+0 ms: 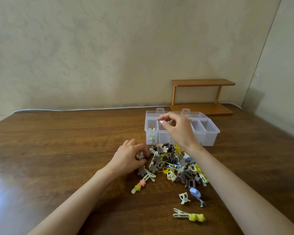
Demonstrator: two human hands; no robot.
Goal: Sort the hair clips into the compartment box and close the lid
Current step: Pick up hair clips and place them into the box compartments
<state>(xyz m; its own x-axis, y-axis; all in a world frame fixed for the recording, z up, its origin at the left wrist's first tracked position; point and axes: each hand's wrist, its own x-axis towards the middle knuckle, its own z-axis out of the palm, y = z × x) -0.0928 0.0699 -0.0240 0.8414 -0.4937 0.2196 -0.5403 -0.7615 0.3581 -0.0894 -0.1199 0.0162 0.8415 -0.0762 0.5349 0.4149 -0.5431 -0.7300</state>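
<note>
A clear plastic compartment box stands open on the wooden table, its lid folded back behind it. A few cream clips lie in its leftmost compartment. In front of the box is a pile of hair clips in brown, grey, cream and yellow. My left hand is at the pile's left edge, fingers curled round a small pale clip. My right hand hovers over the box's left compartments with thumb and forefinger pinched together; whether anything sits between them is unclear.
Loose clips lie nearer me: a cream clip with yellow and pink stars, a cream claw clip, a blue clip and a cream clip with yellow pompoms. A small wooden shelf stands behind the box against the wall. A white cable runs along the table's back edge.
</note>
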